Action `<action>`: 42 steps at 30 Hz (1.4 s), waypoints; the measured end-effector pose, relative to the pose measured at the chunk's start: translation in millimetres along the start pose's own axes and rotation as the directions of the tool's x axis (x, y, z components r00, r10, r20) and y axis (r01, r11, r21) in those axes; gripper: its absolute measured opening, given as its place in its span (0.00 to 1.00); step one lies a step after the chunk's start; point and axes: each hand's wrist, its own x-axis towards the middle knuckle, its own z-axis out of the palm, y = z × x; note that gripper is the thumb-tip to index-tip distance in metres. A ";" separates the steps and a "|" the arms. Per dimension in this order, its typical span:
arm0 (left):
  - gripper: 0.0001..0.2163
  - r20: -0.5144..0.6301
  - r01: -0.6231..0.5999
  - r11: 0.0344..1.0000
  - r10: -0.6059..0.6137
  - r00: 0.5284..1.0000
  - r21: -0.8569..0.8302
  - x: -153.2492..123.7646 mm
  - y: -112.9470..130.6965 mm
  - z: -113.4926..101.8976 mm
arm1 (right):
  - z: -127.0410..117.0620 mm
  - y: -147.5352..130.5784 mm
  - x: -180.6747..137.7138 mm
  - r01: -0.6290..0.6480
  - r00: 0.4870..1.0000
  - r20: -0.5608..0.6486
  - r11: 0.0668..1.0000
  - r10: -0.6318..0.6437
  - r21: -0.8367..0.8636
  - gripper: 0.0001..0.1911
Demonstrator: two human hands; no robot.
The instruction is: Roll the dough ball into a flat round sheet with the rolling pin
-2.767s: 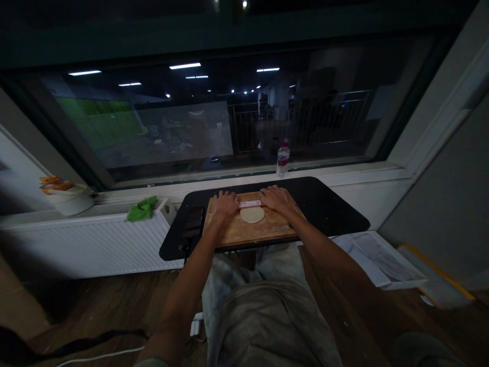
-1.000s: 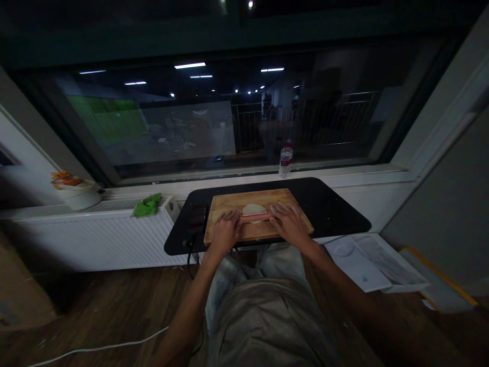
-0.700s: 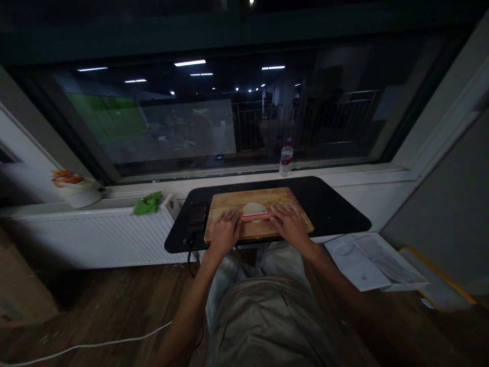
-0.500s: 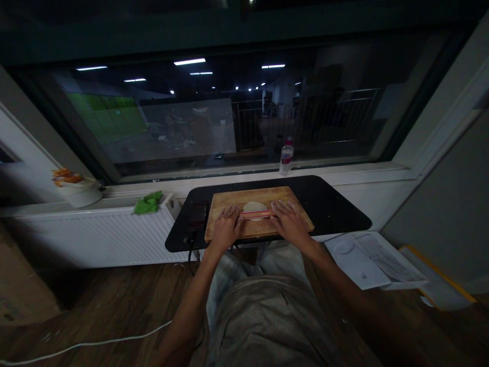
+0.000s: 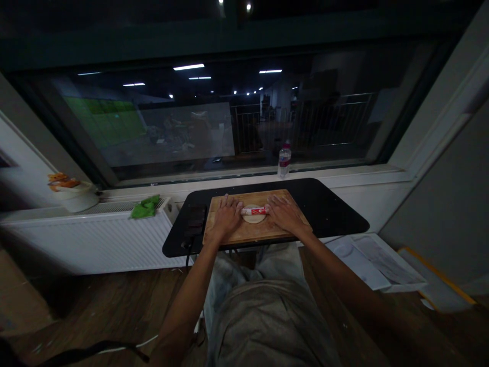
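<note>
A flat round of pale dough [image 5: 254, 219] lies on a wooden cutting board [image 5: 244, 233]. Across its far part rests a short red-and-white printed cylinder [image 5: 253, 211], placed like a rolling pin. My left hand [image 5: 227, 215] lies flat over the cylinder's left end, fingers stretched forward. Over the right end my right hand [image 5: 281, 211] is spread in the same way, palm down. Both hands have a pale, powdery look at the fingers. The ends of the cylinder are hidden beneath them.
The board sits on a black tabletop [image 5: 336, 216], with a dark power strip [image 5: 195, 221] at left. A water bottle [image 5: 283, 162] stands on the windowsill. Left are a radiator [image 5: 114, 242], a green cloth [image 5: 145, 207] and a white pot [image 5: 78, 196]. A white box [image 5: 376, 262] sits lower right.
Both hands have pushed the cylinder away from me, toward the far edge of the dough. It has turned, showing its red-and-white print. More dough shows on the near side.
</note>
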 end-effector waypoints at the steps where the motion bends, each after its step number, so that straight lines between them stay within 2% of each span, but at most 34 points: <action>1: 0.25 0.017 0.000 1.000 0.000 1.000 0.009 4.2 0.5 -2.1 | -0.7 -0.7 3.8 -0.013 1.000 0.005 1.000 0.013 -0.004 0.31; 6: 0.26 0.059 0.066 0.998 -0.066 0.996 0.003 15.8 2.6 -3.5 | -3.1 -3.0 15.3 -0.090 0.996 0.029 0.996 0.090 -0.012 0.29; 9: 0.23 0.021 0.036 0.999 -0.036 0.999 -0.019 15.2 0.8 0.1 | -3.6 -4.5 12.3 -0.071 0.997 0.020 0.997 0.071 0.013 0.29; 12: 0.19 0.000 -0.026 1.000 0.026 1.000 -0.016 13.4 -2.1 0.8 | -3.9 -8.9 1.1 -0.082 0.996 -0.018 0.996 0.083 0.034 0.29; 18: 0.15 0.064 -0.077 0.997 0.076 0.995 0.003 14.6 -3.4 -3.1 | 0.0 -23.5 -25.7 -0.109 0.991 -0.073 0.994 0.111 0.023 0.33; 25: 0.15 0.110 -0.099 0.991 0.089 0.990 0.090 14.8 -0.7 -7.5 | 7.0 -35.6 -45.8 -0.091 0.982 -0.162 0.994 0.099 0.056 0.32; 34: 0.15 0.046 -0.083 0.993 0.079 0.996 0.081 17.9 1.1 -3.0 | 0.7 -59.1 -70.3 -0.068 0.966 -0.244 0.994 0.088 0.088 0.34; 38: 0.18 0.026 -0.064 0.997 0.063 0.998 0.038 16.8 0.6 -1.2 | -1.3 -59.6 -72.3 -0.066 0.972 -0.222 0.995 0.082 0.079 0.33; 42: 0.17 0.024 -0.053 0.998 0.053 0.998 -0.020 15.0 -1.2 1.4 | -2.2 -45.5 -62.3 -0.055 0.985 -0.160 0.994 0.069 0.091 0.32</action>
